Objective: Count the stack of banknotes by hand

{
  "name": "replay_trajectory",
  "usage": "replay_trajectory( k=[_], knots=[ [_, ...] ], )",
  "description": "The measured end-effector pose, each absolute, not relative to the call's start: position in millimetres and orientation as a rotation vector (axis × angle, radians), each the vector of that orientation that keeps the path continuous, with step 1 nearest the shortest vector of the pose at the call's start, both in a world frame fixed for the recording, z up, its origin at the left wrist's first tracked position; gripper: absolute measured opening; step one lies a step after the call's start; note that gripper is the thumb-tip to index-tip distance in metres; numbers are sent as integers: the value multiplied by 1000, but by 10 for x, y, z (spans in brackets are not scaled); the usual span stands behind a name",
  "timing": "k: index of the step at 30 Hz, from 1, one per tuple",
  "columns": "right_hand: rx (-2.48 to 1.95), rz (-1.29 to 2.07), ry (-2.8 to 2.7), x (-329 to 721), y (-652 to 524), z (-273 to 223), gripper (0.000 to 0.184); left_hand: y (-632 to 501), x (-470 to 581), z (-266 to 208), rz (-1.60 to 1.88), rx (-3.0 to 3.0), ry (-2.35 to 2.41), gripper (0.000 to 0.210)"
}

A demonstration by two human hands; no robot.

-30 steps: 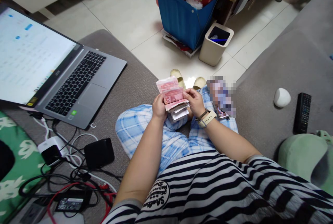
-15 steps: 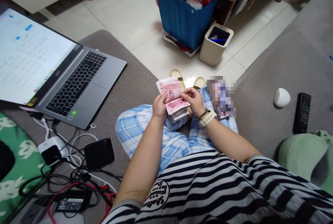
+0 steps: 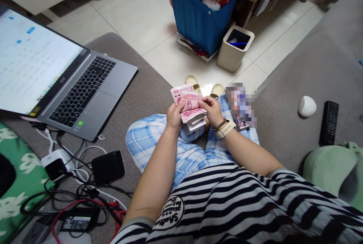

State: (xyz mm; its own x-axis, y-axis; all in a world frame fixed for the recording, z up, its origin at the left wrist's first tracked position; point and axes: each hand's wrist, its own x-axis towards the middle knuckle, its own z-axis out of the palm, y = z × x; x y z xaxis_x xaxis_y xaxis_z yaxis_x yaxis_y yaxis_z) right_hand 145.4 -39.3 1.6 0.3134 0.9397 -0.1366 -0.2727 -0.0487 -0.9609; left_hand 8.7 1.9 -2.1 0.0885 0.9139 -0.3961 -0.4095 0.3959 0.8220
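Note:
A folded stack of pink banknotes (image 3: 180, 92) is held over my lap, in the middle of the head view. My left hand (image 3: 175, 116) grips the stack from its left side, thumb on top. With thumb and fingers, my right hand (image 3: 212, 108) pinches the right edge of a single banknote (image 3: 193, 100), which lies raised and slanted across the stack. The folded lower ends of the stack hang toward me, pale at the bottom. A watch and a bracelet circle my right wrist. A phone (image 3: 243, 121), partly blurred out, rests on my right thigh.
An open laptop (image 3: 98, 96) sits on the grey sofa to the left, with tangled cables (image 3: 85, 183) and a black box (image 3: 108, 167) below it. On the right lie a white rounded object (image 3: 307, 106), a remote (image 3: 329, 123) and a green pillow (image 3: 329, 170). A bin (image 3: 231, 57) and blue box (image 3: 198, 21) stand ahead.
The banknote pinched by my right hand has shifted rightward across the stack, so more of the note beneath shows at upper left. My left hand has barely moved.

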Motion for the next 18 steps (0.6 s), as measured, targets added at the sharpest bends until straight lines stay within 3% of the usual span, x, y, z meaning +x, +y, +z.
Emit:
replay_trajectory(
  k=[9, 18],
  knots=[
    [-1207, 1125, -729, 1444, -380, -2, 46, 60, 31, -74, 1133, 764, 1331, 18],
    [-1209, 1132, -725, 1446, -384, 1, 46, 15, 18, 135, 1066, 883, 1342, 22]
  ],
)
